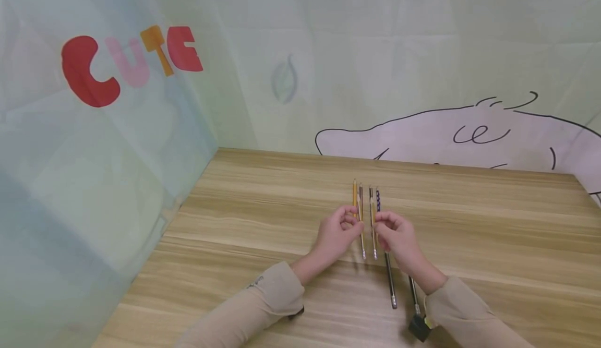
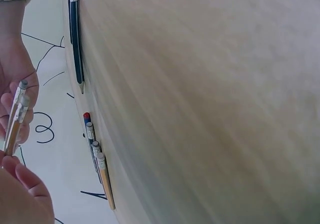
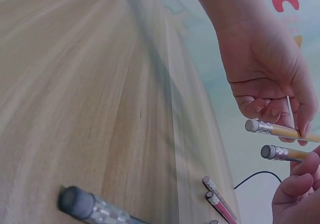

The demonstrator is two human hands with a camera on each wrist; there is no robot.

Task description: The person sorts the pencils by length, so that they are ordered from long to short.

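In the head view, my left hand [image 1: 335, 233] pinches a yellow pencil [image 1: 362, 246] between thumb and fingertips, eraser end towards me. Close beside it, my right hand [image 1: 399, 236] pinches a similar yellow pencil [image 1: 374, 246]. Both are raised off the table, nearly parallel with a small gap between. The right wrist view shows the left hand's pencil [image 3: 280, 130] above the right hand's pencil [image 3: 285, 153]. Beyond the hands lie a yellow pencil [image 1: 354, 192], a dark red pencil [image 1: 361, 190], a black pencil [image 1: 371, 191] and a blue-patterned pencil [image 1: 378, 198].
Two black pencils, one nearer the middle [image 1: 391, 285] and one by the right sleeve [image 1: 413, 293], lie towards me on the wooden table [image 1: 225, 223]. A black device [image 1: 419, 328] sits at the right cuff. Printed fabric walls [image 1: 375, 50] border the left and back.
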